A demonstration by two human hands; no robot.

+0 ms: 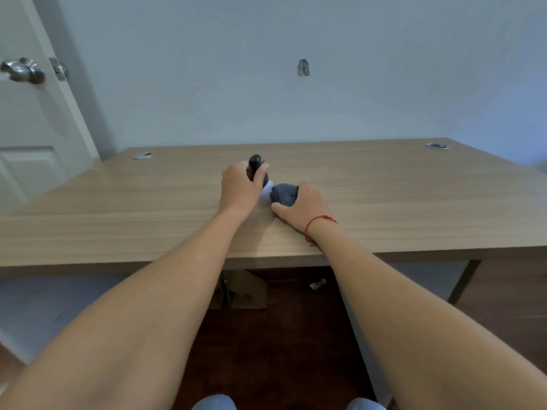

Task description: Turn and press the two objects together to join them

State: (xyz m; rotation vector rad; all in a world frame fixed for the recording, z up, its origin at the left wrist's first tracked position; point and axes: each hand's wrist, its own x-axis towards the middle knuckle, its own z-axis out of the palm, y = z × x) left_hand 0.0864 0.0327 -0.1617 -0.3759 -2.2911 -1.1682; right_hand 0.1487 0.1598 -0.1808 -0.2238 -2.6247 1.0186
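Mid-desk (384, 184): left hand (241, 189) clamped round an upright dark handheld device (256, 167), long axis vertical, right hand (305, 207) curled over a computer mouse (284, 194) just beside, nearly touching.

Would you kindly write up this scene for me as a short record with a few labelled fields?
Setting: wooden desk against a pale wall, white door at the left
Left hand: grips a dark upright object; what it is cannot be told
Right hand: curled round a dark computer mouse lying on the desk
Between the hands: something small and white, mostly hidden
Right wrist: red string bracelet
Desk top: two round cable holes, one near each far corner
Under the desk: cardboard box on a dark floor
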